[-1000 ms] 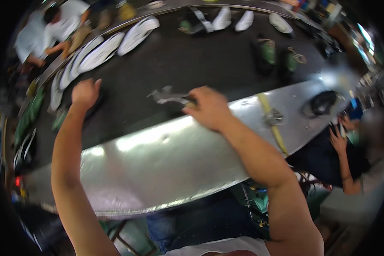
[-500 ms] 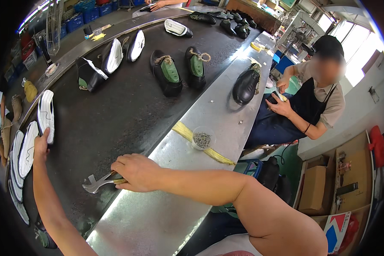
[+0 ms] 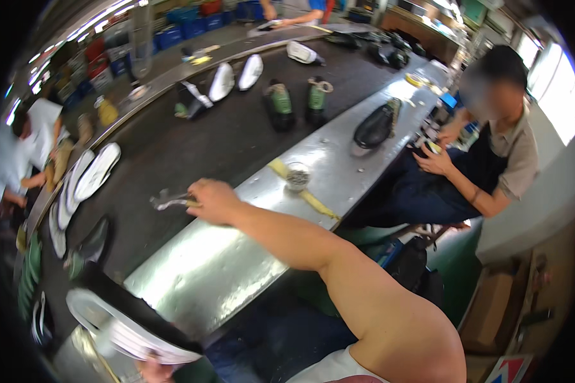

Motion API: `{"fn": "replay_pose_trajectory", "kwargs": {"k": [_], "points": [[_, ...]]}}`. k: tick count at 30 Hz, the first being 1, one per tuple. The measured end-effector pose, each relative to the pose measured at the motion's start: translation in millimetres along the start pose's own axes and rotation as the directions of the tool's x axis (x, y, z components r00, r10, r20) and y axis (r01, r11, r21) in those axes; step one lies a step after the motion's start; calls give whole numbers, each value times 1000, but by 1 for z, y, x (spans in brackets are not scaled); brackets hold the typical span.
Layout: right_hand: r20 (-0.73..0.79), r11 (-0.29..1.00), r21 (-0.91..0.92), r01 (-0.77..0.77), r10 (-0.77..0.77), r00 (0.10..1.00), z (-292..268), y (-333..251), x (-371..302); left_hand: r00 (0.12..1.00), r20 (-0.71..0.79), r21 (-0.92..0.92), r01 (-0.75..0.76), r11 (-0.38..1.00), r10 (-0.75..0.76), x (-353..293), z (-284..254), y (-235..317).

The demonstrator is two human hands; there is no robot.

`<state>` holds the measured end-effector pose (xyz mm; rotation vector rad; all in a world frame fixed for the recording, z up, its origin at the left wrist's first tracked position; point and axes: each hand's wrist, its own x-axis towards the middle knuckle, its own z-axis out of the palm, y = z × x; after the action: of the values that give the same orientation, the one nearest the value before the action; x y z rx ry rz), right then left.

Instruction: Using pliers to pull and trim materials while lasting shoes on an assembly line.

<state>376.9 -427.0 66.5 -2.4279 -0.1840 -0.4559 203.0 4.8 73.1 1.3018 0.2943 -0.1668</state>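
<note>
Currently my right hand is gripping pliers, their tip jutting beyond my fingers over the conveyor; my left hand is clutching a white sole, blurred. Either grip slipping risks a drop.

I'm looking at a shoe factory line: a long dark conveyor belt carrying white soles and half-built shoes, steel counter alongside, seated workers.
</note>
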Motion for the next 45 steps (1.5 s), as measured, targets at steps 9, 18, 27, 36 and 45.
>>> {"fn": "replay_pose_trajectory", "kwargs": {"k": [9,18,27,36,45], "points": [[-192,949,-200,243,-281,940,-9,-7,-20,814,518,673,-199,712,-262,-187,32,-70],[-186,952,-300,67,-127,974,-18,-35,-88,690,655,751,-638,170,-306,-207,110,-149],[-129,898,-337,281,-340,931,-45,-57,-186,521,703,700,-624,346,-484,-150,149,-168],[457,668,608,-428,147,877,-97,-126,-389,794,607,81,-81,993,15,-162,68,-80],[738,754,439,-488,6,674,-88,-199,-442,850,504,242,-308,920,153,-211,32,-93]]}}
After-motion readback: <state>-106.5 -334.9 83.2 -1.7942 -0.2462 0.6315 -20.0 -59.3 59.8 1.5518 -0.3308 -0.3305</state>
